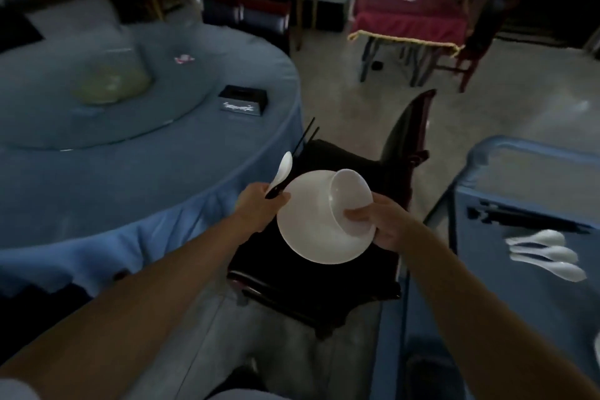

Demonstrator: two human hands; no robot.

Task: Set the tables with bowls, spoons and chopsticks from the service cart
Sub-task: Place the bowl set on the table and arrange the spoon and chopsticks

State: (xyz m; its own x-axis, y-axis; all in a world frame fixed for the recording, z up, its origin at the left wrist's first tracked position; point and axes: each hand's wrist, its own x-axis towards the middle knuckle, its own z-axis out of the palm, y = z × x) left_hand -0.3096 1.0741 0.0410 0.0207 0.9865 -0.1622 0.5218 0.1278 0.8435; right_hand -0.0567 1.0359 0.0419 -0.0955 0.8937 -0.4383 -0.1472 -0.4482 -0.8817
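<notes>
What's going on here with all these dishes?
A person is carrying one place setting. The left hand grips a white spoon and black chopsticks; the right hand holds a plate with a tilted bowl on it, above a chair. The round blue table is to the left; more spoons lie on the cart at right.

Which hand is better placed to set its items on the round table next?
Left, probably. The left hand with spoon and chopsticks is beside the table edge; the right hand, holding plate and bowl, is over the chair, nearer the cart.
</notes>
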